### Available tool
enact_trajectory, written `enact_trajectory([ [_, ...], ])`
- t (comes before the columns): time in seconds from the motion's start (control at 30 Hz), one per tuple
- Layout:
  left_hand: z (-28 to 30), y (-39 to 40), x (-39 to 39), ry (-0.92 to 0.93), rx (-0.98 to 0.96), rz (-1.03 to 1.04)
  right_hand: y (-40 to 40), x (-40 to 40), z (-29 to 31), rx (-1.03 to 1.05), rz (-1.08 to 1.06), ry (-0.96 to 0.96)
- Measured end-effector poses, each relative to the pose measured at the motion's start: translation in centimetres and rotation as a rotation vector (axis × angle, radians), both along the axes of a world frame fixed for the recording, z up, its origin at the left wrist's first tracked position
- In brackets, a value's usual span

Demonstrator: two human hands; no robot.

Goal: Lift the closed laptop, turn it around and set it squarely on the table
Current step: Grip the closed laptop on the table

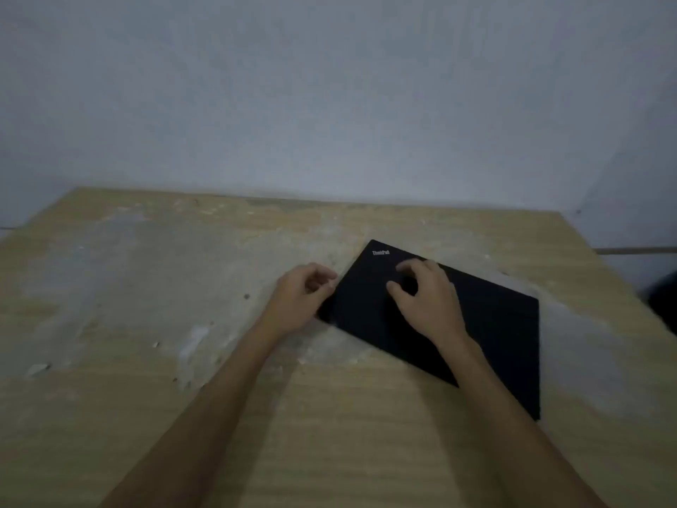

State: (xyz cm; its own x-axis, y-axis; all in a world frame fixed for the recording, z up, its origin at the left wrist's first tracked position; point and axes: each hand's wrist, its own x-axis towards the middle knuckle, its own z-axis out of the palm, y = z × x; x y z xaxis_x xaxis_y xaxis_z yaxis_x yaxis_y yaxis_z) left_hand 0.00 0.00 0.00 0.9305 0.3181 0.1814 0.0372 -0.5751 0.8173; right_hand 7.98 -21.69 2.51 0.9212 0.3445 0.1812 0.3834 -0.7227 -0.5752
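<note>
A closed black laptop [494,331] lies flat on the worn wooden table [146,324], skewed at an angle, one corner pointing away from me with a small white logo near it. My left hand [298,300] curls against the laptop's left edge, its fingers bent at the rim. My right hand [426,298] rests on top of the lid with fingers spread and arched, fingertips pressing on the black surface. My right forearm hides part of the laptop's near edge.
A pale wall [329,104] runs along the table's far edge. The tabletop has grey patches and chipped spots at left and centre. A dark object [665,298] sits off the table's right side.
</note>
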Motion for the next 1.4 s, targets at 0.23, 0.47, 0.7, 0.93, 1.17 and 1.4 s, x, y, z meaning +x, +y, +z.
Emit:
enact_trajectory([
  [0.23,-0.2,-3.7,-2.2,0.209,0.209,0.029,-7.7,-3.6,0.2,-0.246,-0.240,0.049],
  [0.47,-0.6,-5.3,-0.7,0.215,0.402,0.171,-10.4,-3.6,-0.9,-0.132,-0.444,0.251],
  [0.7,-1.2,-4.8,0.0,0.152,0.418,0.161,-10.7,-3.1,-1.1,-0.096,-0.532,0.237],
  [0.93,-1.5,-4.2,-0.2,0.092,0.431,0.094,-11.0,-2.5,-0.3,0.140,-0.576,0.242],
  [1.17,-1.4,-4.1,-0.5,0.078,0.391,0.092,-11.8,-1.9,0.7,0.544,-0.624,0.336],
  [1.4,-0.8,-3.6,-1.1,-0.036,0.190,0.176,-11.0,-1.9,0.7,0.681,-0.563,0.397],
])
